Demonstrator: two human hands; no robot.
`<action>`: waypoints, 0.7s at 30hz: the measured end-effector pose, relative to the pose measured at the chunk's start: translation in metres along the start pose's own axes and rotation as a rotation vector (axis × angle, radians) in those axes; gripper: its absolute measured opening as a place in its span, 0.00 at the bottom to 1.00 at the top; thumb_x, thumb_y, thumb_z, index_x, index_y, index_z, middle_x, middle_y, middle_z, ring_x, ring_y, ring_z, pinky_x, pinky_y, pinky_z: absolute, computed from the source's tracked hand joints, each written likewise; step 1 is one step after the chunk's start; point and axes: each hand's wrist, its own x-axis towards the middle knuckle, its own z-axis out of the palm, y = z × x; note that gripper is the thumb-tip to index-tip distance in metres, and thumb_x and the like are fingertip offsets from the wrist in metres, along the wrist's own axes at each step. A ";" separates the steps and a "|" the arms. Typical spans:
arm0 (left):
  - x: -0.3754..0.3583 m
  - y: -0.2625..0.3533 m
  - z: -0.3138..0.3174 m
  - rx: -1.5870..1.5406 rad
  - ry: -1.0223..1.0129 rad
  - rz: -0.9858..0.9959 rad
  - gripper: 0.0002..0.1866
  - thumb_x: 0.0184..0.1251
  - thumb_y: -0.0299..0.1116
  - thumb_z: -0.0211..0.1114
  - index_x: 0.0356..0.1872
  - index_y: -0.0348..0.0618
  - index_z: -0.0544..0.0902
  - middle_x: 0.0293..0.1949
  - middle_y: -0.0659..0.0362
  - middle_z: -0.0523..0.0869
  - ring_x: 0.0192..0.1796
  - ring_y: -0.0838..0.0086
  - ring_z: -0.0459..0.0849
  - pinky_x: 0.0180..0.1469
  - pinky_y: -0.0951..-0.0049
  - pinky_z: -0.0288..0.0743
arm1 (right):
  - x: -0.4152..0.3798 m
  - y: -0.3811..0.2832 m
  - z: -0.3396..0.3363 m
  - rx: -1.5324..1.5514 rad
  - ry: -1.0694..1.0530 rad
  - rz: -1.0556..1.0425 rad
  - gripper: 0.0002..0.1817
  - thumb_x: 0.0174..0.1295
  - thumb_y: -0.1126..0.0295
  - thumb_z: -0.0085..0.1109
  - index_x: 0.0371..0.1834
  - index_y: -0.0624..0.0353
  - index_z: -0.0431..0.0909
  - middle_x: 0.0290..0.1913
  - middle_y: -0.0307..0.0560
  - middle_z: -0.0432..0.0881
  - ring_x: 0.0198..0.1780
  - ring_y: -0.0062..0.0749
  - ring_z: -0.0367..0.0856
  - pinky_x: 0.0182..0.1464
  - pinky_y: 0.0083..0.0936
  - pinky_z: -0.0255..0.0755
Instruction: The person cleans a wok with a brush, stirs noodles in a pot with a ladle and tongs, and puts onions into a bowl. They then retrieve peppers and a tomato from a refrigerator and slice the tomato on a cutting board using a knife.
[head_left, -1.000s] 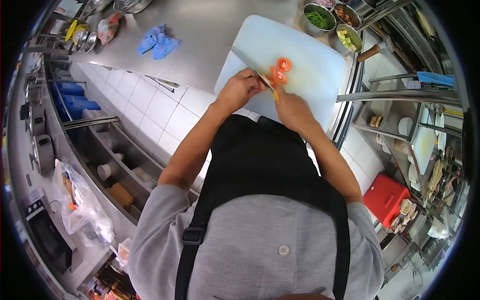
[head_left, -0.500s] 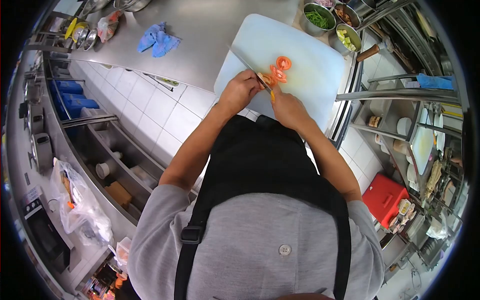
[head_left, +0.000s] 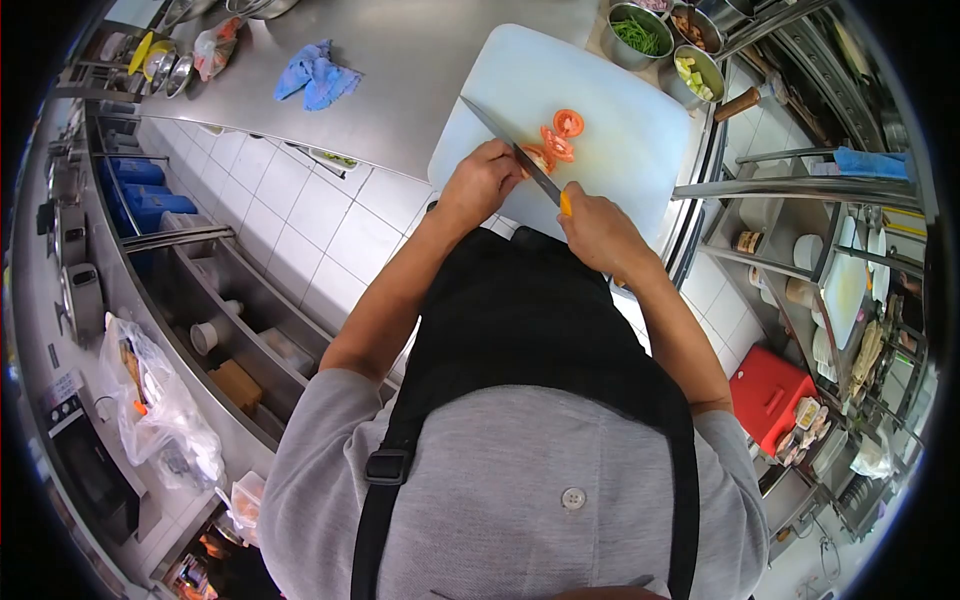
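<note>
My right hand (head_left: 602,232) is closed around the yellow handle of a kitchen knife (head_left: 540,178). The blade points up and to the left, over the white cutting board (head_left: 630,110). My left hand (head_left: 482,182) has its fingers curled together at the near side of the blade, pinching a piece of tomato that is mostly hidden by the fingers and knife. Just across the blade lies a cut tomato piece (head_left: 541,157). Further along the board are more tomato slices (head_left: 558,146) and a round tomato slice (head_left: 568,123) lying flat.
Metal containers stand beyond the board: one with chopped greens (head_left: 636,38), another with pale green chunks (head_left: 693,78). A wooden handle (head_left: 738,104) sticks out beside them. On the steel counter (head_left: 400,90) lies a crumpled blue cloth (head_left: 317,76).
My right hand has drawn the knife back, down and to the right, so more of the blade shows between the hands. My left hand stays nearly in place.
</note>
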 end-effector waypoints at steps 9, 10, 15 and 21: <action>0.000 -0.005 -0.004 0.004 -0.045 0.000 0.06 0.57 0.19 0.74 0.35 0.38 0.87 0.42 0.54 0.87 0.42 0.57 0.88 0.45 0.65 0.84 | 0.033 0.017 0.042 0.148 0.086 0.008 0.17 0.72 0.66 0.56 0.55 0.66 0.68 0.39 0.71 0.85 0.46 0.69 0.84 0.52 0.56 0.75; 0.003 -0.006 -0.004 -0.005 -0.051 -0.029 0.05 0.58 0.20 0.74 0.35 0.38 0.87 0.42 0.54 0.87 0.41 0.57 0.88 0.45 0.65 0.84 | 0.028 0.023 0.029 0.153 0.118 -0.009 0.17 0.72 0.65 0.57 0.56 0.65 0.68 0.39 0.71 0.85 0.46 0.69 0.84 0.52 0.56 0.75; 0.060 0.008 0.003 -0.015 -0.021 -0.118 0.10 0.60 0.29 0.76 0.41 0.40 0.88 0.46 0.52 0.87 0.44 0.55 0.88 0.48 0.62 0.84 | 0.008 0.050 -0.024 0.079 0.268 0.143 0.16 0.72 0.64 0.57 0.54 0.65 0.70 0.40 0.70 0.86 0.47 0.67 0.85 0.51 0.56 0.76; 0.110 -0.004 0.029 0.062 -0.348 -0.009 0.08 0.55 0.28 0.72 0.36 0.43 0.87 0.47 0.52 0.82 0.48 0.56 0.86 0.52 0.60 0.82 | 0.023 0.075 -0.023 0.006 0.229 0.175 0.15 0.72 0.66 0.57 0.52 0.66 0.70 0.40 0.69 0.86 0.47 0.66 0.86 0.52 0.56 0.77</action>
